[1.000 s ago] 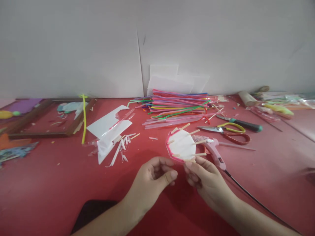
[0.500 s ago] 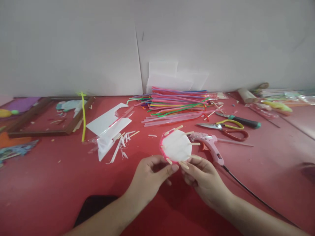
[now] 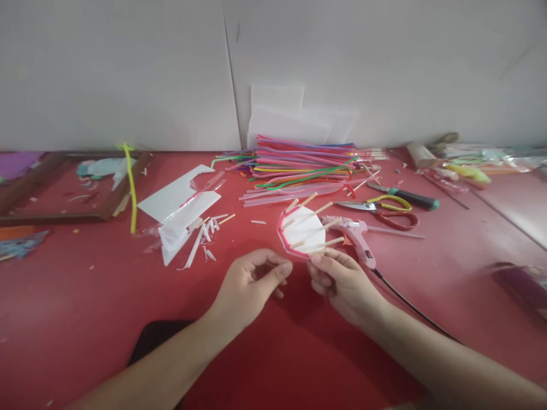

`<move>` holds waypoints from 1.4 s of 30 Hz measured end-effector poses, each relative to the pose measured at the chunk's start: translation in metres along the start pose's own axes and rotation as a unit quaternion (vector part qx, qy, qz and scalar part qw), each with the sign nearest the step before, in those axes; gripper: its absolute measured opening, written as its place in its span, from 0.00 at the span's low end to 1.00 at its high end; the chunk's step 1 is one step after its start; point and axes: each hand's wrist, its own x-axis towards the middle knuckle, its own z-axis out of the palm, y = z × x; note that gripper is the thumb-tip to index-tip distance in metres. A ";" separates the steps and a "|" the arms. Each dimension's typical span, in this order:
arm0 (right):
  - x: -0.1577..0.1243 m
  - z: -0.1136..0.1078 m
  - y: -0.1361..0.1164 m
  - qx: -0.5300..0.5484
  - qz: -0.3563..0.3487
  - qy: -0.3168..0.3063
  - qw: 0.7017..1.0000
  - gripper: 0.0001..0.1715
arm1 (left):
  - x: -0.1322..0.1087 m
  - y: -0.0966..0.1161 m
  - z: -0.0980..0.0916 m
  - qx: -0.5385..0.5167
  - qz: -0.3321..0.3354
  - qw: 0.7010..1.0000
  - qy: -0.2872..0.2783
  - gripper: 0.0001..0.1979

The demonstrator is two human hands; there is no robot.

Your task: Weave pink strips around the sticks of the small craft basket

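Observation:
My right hand [image 3: 342, 282] pinches the lower edge of a white paper disc [image 3: 304, 230] between thumb and fingers, holding it up over the red table. Pink pipe cleaner runs along the disc's left and lower rim, and several thin wooden sticks stand out from it. My left hand [image 3: 254, 285] is just below and left of the disc, apart from it. Its thumb and fingertips are brought together, with nothing visible in them. Behind the disc to the right lies a pink glue gun [image 3: 359, 239]. Scissors [image 3: 378, 210] with yellow and red handles lie beyond it.
A pile of coloured pipe cleaners [image 3: 303, 162] lies by the wall. Left are cut white paper [image 3: 171, 196], paper scraps [image 3: 207, 230], a yellow pipe cleaner [image 3: 131, 193] and a wooden frame [image 3: 55, 218]. A dark flat object [image 3: 156, 339] is partly under my left forearm.
My left hand has let go of the disc and moved slightly away. The disc has turned in my right hand, showing more of its sticks. The whole view has shifted a little.

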 end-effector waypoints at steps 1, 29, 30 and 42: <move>0.001 -0.001 -0.001 0.000 0.001 0.000 1.000 0.18 | 0.000 0.000 -0.001 -0.005 -0.004 1.000 0.007 0.09; 0.001 0.000 -0.006 -0.031 0.014 0.012 0.999 0.22 | -0.004 -0.002 0.001 -0.099 -0.078 0.977 -0.172 0.09; 0.002 0.000 -0.006 -0.030 0.012 0.015 0.999 0.22 | -0.004 -0.003 0.001 -0.091 -0.075 0.979 -0.166 0.10; 0.001 -0.003 -0.005 -0.015 0.003 -0.005 1.000 0.19 | 0.010 -0.001 -0.007 -0.393 -0.086 0.914 0.046 0.09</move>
